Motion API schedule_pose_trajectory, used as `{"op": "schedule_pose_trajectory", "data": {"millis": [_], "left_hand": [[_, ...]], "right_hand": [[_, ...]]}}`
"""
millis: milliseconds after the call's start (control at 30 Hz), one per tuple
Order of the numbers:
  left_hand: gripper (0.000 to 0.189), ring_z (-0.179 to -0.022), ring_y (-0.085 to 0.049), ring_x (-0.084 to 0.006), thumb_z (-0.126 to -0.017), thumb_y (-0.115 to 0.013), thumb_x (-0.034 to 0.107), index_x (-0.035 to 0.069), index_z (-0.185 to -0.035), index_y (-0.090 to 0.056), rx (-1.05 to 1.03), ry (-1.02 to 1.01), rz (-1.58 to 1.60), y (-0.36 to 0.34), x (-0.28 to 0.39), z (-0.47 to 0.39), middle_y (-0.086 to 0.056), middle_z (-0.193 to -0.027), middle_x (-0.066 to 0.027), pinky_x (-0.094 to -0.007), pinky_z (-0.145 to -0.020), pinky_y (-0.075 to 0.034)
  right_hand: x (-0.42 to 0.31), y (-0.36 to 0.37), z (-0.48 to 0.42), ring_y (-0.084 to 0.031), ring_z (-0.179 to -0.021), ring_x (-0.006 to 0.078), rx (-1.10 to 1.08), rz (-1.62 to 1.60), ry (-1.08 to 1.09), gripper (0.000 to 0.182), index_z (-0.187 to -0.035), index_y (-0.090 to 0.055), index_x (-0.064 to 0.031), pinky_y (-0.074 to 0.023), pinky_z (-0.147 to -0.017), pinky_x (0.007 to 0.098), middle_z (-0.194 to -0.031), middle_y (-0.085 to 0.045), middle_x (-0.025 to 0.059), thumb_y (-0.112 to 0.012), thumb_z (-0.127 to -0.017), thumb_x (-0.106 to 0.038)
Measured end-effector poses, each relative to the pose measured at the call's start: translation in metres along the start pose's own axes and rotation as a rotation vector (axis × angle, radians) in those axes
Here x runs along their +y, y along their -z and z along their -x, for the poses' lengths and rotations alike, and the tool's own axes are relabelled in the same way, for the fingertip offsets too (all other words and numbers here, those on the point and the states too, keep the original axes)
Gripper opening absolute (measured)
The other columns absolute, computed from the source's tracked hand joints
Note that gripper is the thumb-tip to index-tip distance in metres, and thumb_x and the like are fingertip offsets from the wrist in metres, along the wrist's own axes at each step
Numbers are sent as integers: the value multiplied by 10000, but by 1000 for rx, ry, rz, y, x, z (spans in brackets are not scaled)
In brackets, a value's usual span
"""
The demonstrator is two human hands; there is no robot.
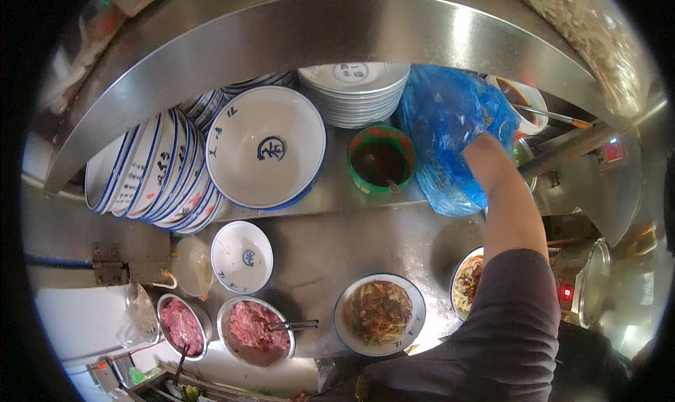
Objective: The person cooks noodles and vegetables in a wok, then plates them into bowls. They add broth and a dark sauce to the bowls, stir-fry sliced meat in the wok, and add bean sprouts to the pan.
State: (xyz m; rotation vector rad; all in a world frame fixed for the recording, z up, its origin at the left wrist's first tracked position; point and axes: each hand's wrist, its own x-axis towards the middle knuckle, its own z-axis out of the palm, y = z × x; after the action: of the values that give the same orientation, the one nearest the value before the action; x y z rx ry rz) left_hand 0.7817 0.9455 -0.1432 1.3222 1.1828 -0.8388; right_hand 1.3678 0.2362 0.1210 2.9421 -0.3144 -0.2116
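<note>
My right arm (514, 212) reaches up and across the steel counter into a blue plastic bag (448, 133) on the raised shelf. The bag hides my right hand beyond the wrist (481, 150), so its fingers and anything in them cannot be seen. Left of the bag sits a green tub (382, 159) of dark liquid. A bowl of noodles with brown-red topping (379, 312) stands on the counter close to my body. Partly behind my sleeve is a second noodle bowl (466, 283). My left hand is out of view.
Stacked bowls (163, 175), a large white bowl (266, 146) and stacked plates (356, 99) occupy the shelf. Below are a small bowl (242, 257) and two metal bowls of raw minced meat (257, 328). A steel overhang (337, 30) crosses above; a sauce container (519, 104) holds a utensil.
</note>
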Motion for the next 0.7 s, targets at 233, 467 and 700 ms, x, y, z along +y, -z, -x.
{"op": "schedule_pose_trajectory", "data": {"millis": [233, 467, 700], "left_hand": [[297, -872, -606, -288, -876, -531, 257, 44, -1077, -578, 1, -123, -152, -16, 41, -21, -635, -933, -161, -403, -702, -506], [307, -862, -614, -273, -863, -557, 258, 39, -1077, -578, 57, -307, -232, -8, 61, -29, -639, -930, -153, -392, -702, -509], [320, -853, -621, -259, -850, -583, 260, 34, -1077, -577, 52, -313, -381, 20, 42, -26, -644, -928, -144, -381, -702, -512]], "right_hand": [[7, 23, 1, -556, -966, 258, 30, -67, 27, 357, -1097, -609, -34, -422, -834, 375, -1090, -592, 163, -560, -817, -250], [36, 69, 20, -539, -1029, 269, 37, -198, 19, 412, -1138, -590, -34, -407, -883, 381, -1155, -567, 177, -567, -817, -290], [16, 72, 54, -523, -1093, 280, 76, -139, -33, 469, -1180, -572, -33, -392, -933, 387, -1220, -541, 192, -574, -817, -331]]}}
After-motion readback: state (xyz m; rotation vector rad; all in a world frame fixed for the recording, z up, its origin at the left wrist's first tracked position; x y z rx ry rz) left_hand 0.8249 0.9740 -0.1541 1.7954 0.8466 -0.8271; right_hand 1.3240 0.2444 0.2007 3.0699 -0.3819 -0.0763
